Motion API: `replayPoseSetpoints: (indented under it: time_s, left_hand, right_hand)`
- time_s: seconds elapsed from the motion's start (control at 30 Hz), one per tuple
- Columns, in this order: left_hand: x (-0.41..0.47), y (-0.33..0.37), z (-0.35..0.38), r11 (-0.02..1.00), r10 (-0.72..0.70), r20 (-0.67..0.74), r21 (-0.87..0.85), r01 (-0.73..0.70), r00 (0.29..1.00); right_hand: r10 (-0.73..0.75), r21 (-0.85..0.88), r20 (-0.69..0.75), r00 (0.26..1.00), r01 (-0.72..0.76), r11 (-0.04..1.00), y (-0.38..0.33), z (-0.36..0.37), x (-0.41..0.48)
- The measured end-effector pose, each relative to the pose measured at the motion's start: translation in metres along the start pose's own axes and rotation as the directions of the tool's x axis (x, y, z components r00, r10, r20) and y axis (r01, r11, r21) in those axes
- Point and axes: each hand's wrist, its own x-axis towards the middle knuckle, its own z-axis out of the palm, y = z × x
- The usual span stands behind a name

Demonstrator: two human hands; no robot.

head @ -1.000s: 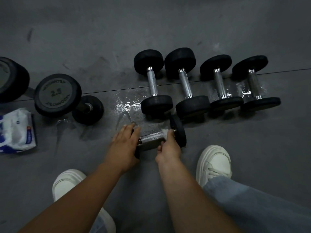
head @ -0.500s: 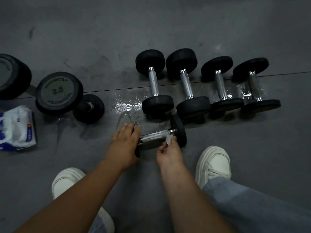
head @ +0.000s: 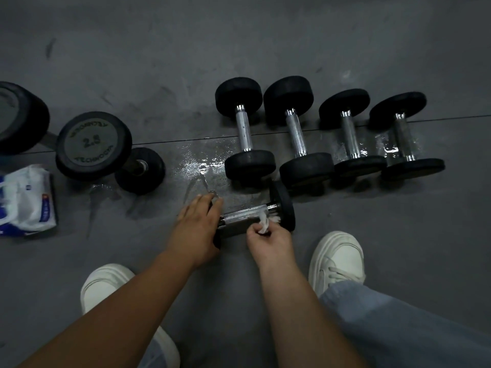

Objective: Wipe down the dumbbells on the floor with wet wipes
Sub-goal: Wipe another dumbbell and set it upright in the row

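Note:
A small dumbbell (head: 244, 217) with a chrome handle and black ends lies sideways on the dark floor just in front of me. My left hand (head: 198, 227) covers its left end, fingers spread over the black weight. My right hand (head: 268, 239) pinches a crumpled white wet wipe (head: 263, 221) against the near side of the handle, close to the right end (head: 283, 205). Behind it, several small dumbbells (head: 244, 131) lie in a row, side by side.
A white pack of wet wipes (head: 26, 199) lies at the far left. Larger dumbbells, one marked 2.5 (head: 93, 144), stand to the left. Wet patches (head: 202, 166) shine on the floor. My white shoes (head: 336, 257) flank my arms.
My right hand has drawn back from on top of the handle to its near side, and the white wipe now shows above my fingers. The left hand stays on the left end.

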Motion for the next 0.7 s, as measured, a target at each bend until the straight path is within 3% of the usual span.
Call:
replayPoseSetpoints:
  time_s: [0.17, 0.2, 0.23, 0.27, 0.3, 0.33, 0.37, 0.4, 0.43, 0.53, 0.7]
  left_hand:
    - [0.0, 0.002, -0.002, 1.0, -0.015, 0.025, 0.0, 0.015, 1.0]
    - [0.001, 0.001, -0.002, 1.0, -0.015, 0.022, -0.01, 0.015, 1.0]
    - [0.002, 0.001, -0.003, 1.0, -0.013, 0.021, -0.013, 0.013, 1.0]
    - [0.002, 0.001, -0.003, 1.0, -0.011, 0.02, -0.011, 0.011, 1.0]
    - [0.002, 0.001, -0.004, 1.0, -0.009, 0.017, -0.008, 0.009, 1.0]
    - [0.002, 0.002, -0.005, 1.0, -0.009, 0.018, -0.003, 0.009, 1.0]
    - [0.003, 0.002, -0.007, 1.0, -0.01, 0.029, -0.002, 0.011, 1.0]
    - [0.003, 0.002, -0.008, 1.0, -0.012, 0.04, -0.006, 0.012, 0.999]
    - [0.004, 0.002, -0.009, 1.0, -0.012, 0.043, -0.011, 0.012, 0.999]
    - [0.002, 0.002, -0.008, 1.0, -0.013, 0.044, 0.001, 0.013, 0.999]
    - [0.0, 0.005, -0.012, 0.999, -0.031, 0.083, 0.02, 0.029, 0.996]
  right_hand:
    - [-0.13, -0.188, -0.025, 0.991, 0.123, 0.974, 0.002, 0.006, -0.011]
    - [-0.206, -0.334, 0.007, 0.979, 0.197, 0.922, 0.005, 0.007, -0.013]
    - [-0.308, -0.531, 0.064, 0.949, 0.293, 0.795, 0.01, 0.004, -0.016]
    - [-0.435, -0.729, 0.161, 0.886, 0.404, 0.553, 0.015, -0.001, -0.019]
    - [-0.524, -0.86, 0.32, 0.789, 0.474, 0.188, 0.017, -0.008, -0.019]
    - [-0.528, -0.872, 0.486, 0.697, 0.43, -0.235, 0.018, -0.015, -0.017]
    - [-0.463, -0.767, 0.6, 0.653, 0.303, -0.566, 0.018, -0.022, -0.016]
    - [-0.404, -0.645, 0.644, 0.65, 0.177, -0.743, 0.018, -0.028, -0.018]
    - [-0.364, -0.569, 0.648, 0.669, 0.108, -0.815, 0.018, -0.034, -0.019]
    - [-0.304, -0.533, 0.627, 0.717, 0.11, -0.839, 0.009, -0.045, -0.019]
    - [-0.3, -0.65, 0.539, 0.787, 0.162, -0.743, -0.004, -0.015, -0.012]
